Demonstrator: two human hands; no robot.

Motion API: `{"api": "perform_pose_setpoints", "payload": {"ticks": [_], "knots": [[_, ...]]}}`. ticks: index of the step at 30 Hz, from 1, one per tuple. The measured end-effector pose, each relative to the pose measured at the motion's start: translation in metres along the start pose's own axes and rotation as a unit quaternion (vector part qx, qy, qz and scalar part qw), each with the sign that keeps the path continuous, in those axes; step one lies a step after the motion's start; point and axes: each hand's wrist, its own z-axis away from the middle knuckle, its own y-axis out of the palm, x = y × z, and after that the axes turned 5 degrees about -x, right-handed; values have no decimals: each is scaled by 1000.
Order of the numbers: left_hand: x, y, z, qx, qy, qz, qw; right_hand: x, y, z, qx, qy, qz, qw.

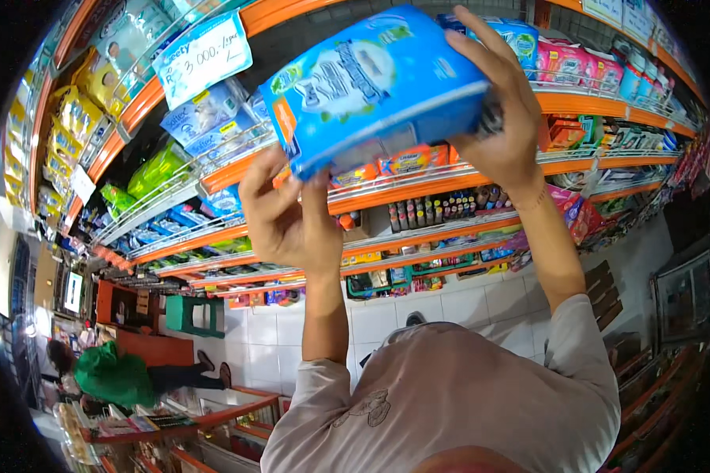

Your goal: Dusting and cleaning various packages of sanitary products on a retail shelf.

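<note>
A large blue plastic-wrapped pack, printed with leaves and lettering, is held up and tilted in front of the store shelves. My left hand supports its lower left corner with thumb and fingertips. At the pack's right end, my right hand grips it, with fingers over the top edge and the thumb below. Behind the pack, part of an upper shelf is hidden. A similar blue pack stands on that shelf, just beyond my right hand.
Pink packs and bottles line the upper right shelf. Orange packs sit one level lower. A handwritten price card hangs at upper left. Left of me are a green stool and a person in a green shirt.
</note>
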Motion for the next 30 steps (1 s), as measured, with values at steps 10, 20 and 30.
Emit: {"api": "perform_pose_setpoints", "payload": {"ticks": [10, 20, 30], "knots": [[-34, -44, 36, 364, -265, 68, 891, 48, -69, 78, 256, 393, -238, 850], [-77, -49, 159, 8, -684, 121, 720, 68, -90, 146, 11, 594, -260, 761], [-104, -39, 223, -85, -667, 172, 720, 143, -94, 170, 248, 297, -237, 891]]}}
